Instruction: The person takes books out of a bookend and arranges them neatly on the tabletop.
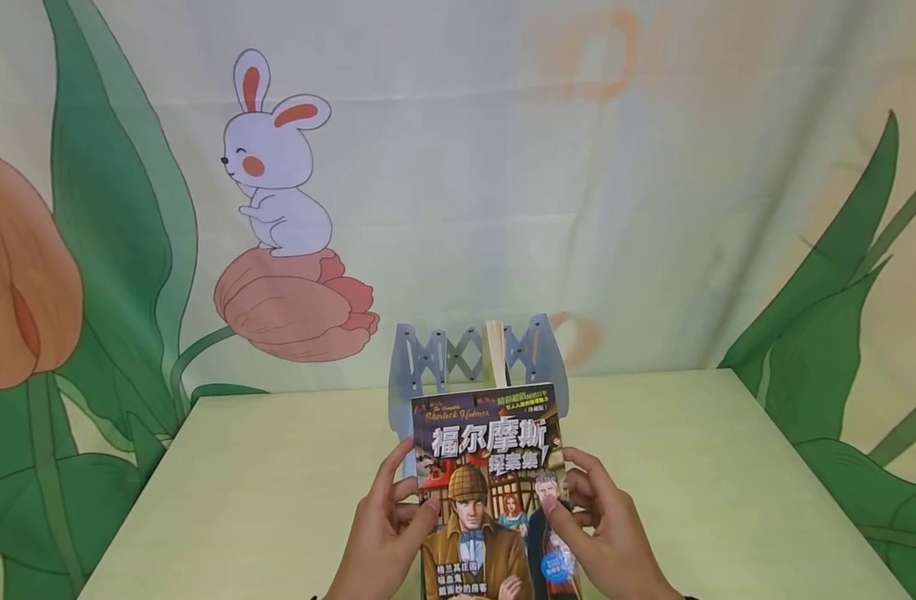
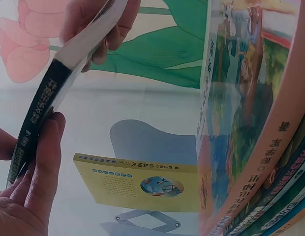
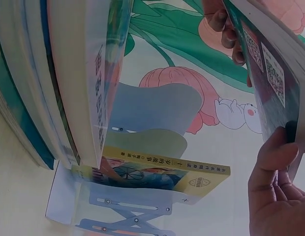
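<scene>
A paperback (image 1: 476, 492) with Sherlock Holmes lettering and a man in a checked cap on its cover is held up, face toward me. My left hand (image 1: 388, 525) grips its left edge, thumb on the front cover. On the opposite edge my right hand (image 1: 609, 529) holds it the same way. The left wrist view shows its dark spine (image 2: 37, 115); the right wrist view shows its back cover (image 3: 268, 73) with printed codes. Behind it stands a blue-grey expanding book rack (image 1: 403, 358), holding one upright yellow book (image 2: 137, 184). The held book partly hides the rack.
Several books (image 3: 69, 93) lie stacked near the rack in the wrist views, but the held book hides them in the head view. A pale green table (image 1: 262, 483) spreads to both sides. A curtain (image 1: 458, 167) printed with a rabbit and tulips hangs behind.
</scene>
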A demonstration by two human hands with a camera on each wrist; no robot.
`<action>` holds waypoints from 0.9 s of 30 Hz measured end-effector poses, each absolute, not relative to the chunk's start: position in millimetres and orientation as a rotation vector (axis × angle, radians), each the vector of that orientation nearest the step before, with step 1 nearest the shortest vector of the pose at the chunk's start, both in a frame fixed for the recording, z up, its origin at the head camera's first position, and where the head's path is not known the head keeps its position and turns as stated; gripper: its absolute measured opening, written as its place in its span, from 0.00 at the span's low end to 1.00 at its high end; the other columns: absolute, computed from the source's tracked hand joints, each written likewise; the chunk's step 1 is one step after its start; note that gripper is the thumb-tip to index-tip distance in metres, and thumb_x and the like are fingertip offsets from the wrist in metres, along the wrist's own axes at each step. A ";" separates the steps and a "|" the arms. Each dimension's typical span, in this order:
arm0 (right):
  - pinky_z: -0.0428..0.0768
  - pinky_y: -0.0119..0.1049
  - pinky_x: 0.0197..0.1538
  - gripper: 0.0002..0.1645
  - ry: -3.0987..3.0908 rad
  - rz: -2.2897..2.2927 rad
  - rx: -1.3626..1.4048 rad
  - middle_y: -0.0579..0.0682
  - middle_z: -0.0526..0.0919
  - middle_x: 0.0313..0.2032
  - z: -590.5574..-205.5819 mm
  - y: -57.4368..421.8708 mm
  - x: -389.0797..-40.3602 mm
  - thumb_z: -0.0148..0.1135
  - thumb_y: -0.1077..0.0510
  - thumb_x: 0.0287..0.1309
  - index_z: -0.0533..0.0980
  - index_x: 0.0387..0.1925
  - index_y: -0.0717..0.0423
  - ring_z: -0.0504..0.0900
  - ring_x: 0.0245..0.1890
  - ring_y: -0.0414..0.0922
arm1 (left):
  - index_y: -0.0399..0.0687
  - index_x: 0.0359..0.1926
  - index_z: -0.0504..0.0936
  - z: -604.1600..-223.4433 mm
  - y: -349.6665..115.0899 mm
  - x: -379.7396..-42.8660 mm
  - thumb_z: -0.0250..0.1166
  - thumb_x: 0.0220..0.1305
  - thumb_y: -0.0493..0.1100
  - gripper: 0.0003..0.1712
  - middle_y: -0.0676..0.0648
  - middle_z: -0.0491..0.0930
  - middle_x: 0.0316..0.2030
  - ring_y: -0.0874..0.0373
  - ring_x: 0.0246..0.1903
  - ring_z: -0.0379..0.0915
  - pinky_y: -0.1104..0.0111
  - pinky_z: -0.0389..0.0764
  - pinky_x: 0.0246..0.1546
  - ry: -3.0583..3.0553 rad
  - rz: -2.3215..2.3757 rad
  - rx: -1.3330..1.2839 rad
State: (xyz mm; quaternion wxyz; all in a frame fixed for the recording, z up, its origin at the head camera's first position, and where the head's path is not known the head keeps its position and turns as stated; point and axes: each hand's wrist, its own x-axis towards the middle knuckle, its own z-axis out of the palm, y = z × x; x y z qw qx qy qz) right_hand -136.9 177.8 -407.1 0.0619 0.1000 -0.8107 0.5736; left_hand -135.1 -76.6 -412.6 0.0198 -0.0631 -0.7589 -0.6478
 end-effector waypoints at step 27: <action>0.75 0.29 0.27 0.38 -2.578 1.820 0.304 0.53 0.79 0.37 -409.3 178.0 -140.4 0.66 0.61 0.59 0.62 0.68 0.52 0.71 0.19 0.33 | 0.56 0.71 0.57 -409.1 -89.3 -142.1 0.63 0.64 0.37 0.38 0.45 0.78 0.32 0.62 0.26 0.81 0.57 0.81 0.18 -2.535 -1.969 -0.255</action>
